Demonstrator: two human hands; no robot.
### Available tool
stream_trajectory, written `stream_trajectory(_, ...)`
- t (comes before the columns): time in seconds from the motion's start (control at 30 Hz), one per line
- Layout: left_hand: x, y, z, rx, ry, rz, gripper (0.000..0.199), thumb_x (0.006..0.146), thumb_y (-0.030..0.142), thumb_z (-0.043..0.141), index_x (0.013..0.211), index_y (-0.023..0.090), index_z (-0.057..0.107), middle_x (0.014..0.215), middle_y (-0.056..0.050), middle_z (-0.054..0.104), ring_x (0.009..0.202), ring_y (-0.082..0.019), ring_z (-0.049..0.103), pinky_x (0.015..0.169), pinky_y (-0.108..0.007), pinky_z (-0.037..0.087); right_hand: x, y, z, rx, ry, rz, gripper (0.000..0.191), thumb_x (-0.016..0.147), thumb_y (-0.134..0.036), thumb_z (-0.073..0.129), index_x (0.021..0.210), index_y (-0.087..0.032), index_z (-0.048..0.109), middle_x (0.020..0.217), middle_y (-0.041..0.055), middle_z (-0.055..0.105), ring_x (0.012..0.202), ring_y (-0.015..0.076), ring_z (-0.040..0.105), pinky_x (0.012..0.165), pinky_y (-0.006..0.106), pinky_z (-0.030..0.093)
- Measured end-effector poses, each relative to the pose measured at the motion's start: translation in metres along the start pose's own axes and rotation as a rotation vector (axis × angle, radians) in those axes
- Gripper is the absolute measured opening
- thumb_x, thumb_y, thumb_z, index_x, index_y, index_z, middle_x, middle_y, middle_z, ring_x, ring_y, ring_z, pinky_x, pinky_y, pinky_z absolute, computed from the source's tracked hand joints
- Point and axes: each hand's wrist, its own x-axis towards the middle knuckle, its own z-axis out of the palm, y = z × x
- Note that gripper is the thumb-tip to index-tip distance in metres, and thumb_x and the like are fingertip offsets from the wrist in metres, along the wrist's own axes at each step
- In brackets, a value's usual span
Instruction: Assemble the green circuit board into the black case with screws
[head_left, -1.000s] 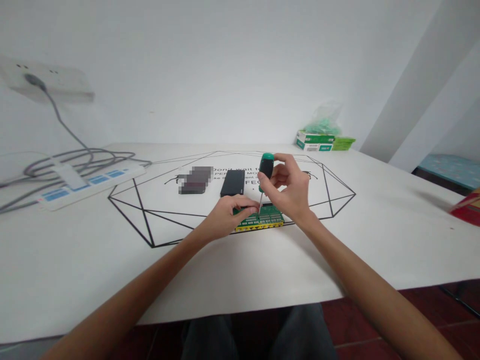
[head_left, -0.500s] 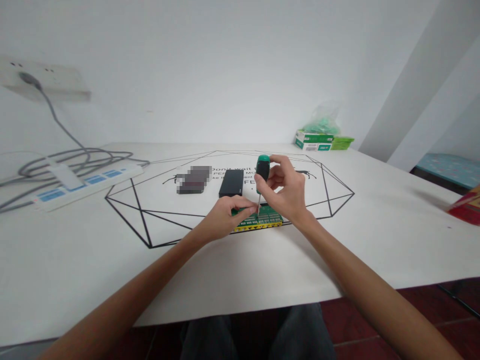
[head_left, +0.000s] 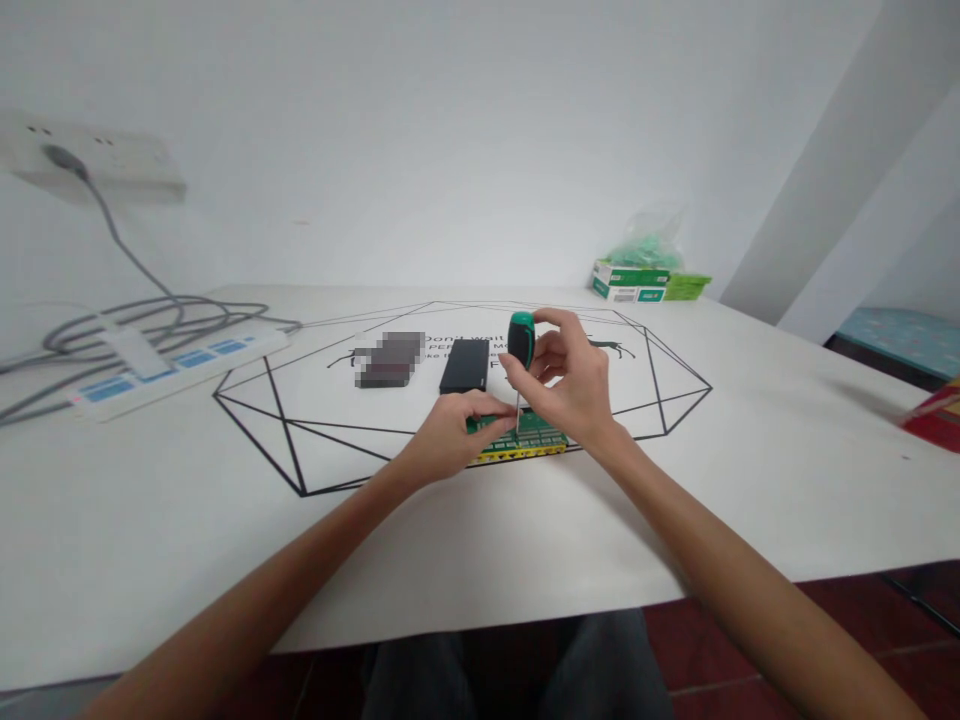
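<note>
A green circuit board (head_left: 541, 430) with a yellow strip of connectors along its near edge lies on the white table. My right hand (head_left: 571, 375) is closed on the green and black handle of a screwdriver (head_left: 521, 340), held nearly upright with its shaft pointing down at the board. My left hand (head_left: 457, 432) rests over the board's left part, its thumb and fingertips pinched together beside the shaft. Whether those fingertips grip the shaft or something small is too fine to tell. Just behind the board lies a black box (head_left: 465, 366).
A pixelated dark object (head_left: 388, 360) lies left of the black box. At the left are a white power strip (head_left: 180, 375) and coiled grey cable (head_left: 67, 335). Green and white boxes (head_left: 630, 280) with a plastic bag (head_left: 646, 240) stand at the back right. A red packet (head_left: 934, 420) sits at the right edge.
The screwdriver's handle has tipped slightly to the left in my right hand. My left hand is in nearly the same place over the board.
</note>
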Motion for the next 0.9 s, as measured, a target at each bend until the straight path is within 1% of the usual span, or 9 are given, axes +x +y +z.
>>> stream_trajectory(0.1,0.001,-0.001,0.002,0.005,0.001,0.002,0.014,0.083,0.024,0.064,0.087,0.017,0.075,0.09,-0.005,0.076,0.084,-0.018,0.068,0.078,-0.028,0.052,0.002,0.0,-0.001,-0.078,-0.012,-0.042,0.042,0.081,-0.035,0.061,0.119,-0.023,0.047,0.06,-0.0083,0.052,0.046,0.0095,0.05,0.048,0.025,0.044)
stream_trajectory(0.23,0.007,0.0,0.002,0.046,-0.025,0.016,0.012,0.08,0.024,0.067,0.082,0.016,0.076,0.085,-0.005,0.076,0.079,-0.018,0.069,0.075,-0.028,0.052,0.002,-0.001,-0.002,-0.178,-0.037,-0.109,0.042,0.086,-0.038,0.057,0.123,-0.022,0.051,0.065,-0.0051,0.057,0.048,0.0096,0.049,0.049,0.026,0.043)
stream_trajectory(0.3,0.011,0.002,0.0,0.068,-0.061,0.012,0.013,0.08,0.024,0.066,0.08,0.016,0.076,0.083,-0.005,0.076,0.076,-0.018,0.069,0.074,-0.027,0.052,0.001,-0.001,-0.002,-0.172,-0.074,-0.101,0.045,0.087,-0.039,0.054,0.128,-0.021,0.049,0.07,-0.0028,0.06,0.051,0.0104,0.053,0.05,0.027,0.044)
stream_trajectory(0.4,0.016,0.003,-0.003,0.089,-0.117,0.0,0.014,0.08,0.024,0.066,0.078,0.016,0.077,0.079,-0.005,0.076,0.073,-0.018,0.069,0.071,-0.026,0.052,-0.001,-0.001,-0.002,-0.128,-0.123,-0.074,0.049,0.089,-0.036,0.049,0.136,-0.021,0.042,0.079,0.0002,0.064,0.059,0.0124,0.058,0.052,0.027,0.047)
stream_trajectory(0.47,0.018,0.003,-0.005,0.087,-0.141,0.001,0.013,0.08,0.024,0.066,0.077,0.017,0.077,0.077,-0.004,0.076,0.07,-0.018,0.068,0.069,-0.026,0.052,-0.002,0.0,-0.003,-0.108,-0.129,-0.065,0.051,0.089,-0.033,0.047,0.138,-0.021,0.039,0.082,0.001,0.064,0.061,0.0129,0.058,0.052,0.027,0.048)
stream_trajectory(0.57,0.018,0.002,-0.004,0.057,-0.161,0.015,0.013,0.08,0.024,0.066,0.078,0.017,0.077,0.075,-0.003,0.076,0.069,-0.017,0.068,0.069,-0.026,0.052,-0.002,0.002,-0.003,-0.089,-0.117,-0.069,0.05,0.087,-0.027,0.047,0.136,-0.023,0.04,0.086,0.0011,0.064,0.059,0.0118,0.057,0.051,0.026,0.047)
stream_trajectory(0.73,0.013,0.001,-0.002,0.046,-0.116,0.017,0.014,0.081,0.021,0.064,0.08,0.015,0.077,0.082,-0.004,0.076,0.074,-0.017,0.069,0.074,-0.026,0.051,-0.002,0.001,-0.002,-0.066,-0.1,-0.095,0.051,0.083,-0.024,0.05,0.133,-0.024,0.041,0.097,0.0024,0.063,0.061,0.0111,0.058,0.051,0.026,0.048)
stream_trajectory(0.8,0.01,0.001,-0.001,0.038,-0.077,0.005,0.012,0.08,0.022,0.066,0.08,0.015,0.076,0.081,-0.004,0.076,0.073,-0.017,0.069,0.071,-0.025,0.051,-0.002,0.0,-0.001,-0.076,-0.086,-0.097,0.051,0.083,-0.025,0.053,0.132,-0.025,0.041,0.1,0.0028,0.063,0.059,0.0103,0.057,0.052,0.026,0.049)
stream_trajectory(0.9,0.008,0.001,-0.001,0.012,-0.019,-0.023,0.009,0.076,0.021,0.07,0.078,0.015,0.076,0.077,-0.004,0.076,0.069,-0.017,0.069,0.067,-0.025,0.051,-0.002,-0.002,0.0,-0.118,-0.07,-0.099,0.048,0.084,-0.029,0.057,0.13,-0.026,0.044,0.098,0.0021,0.063,0.055,0.0094,0.054,0.05,0.026,0.048)
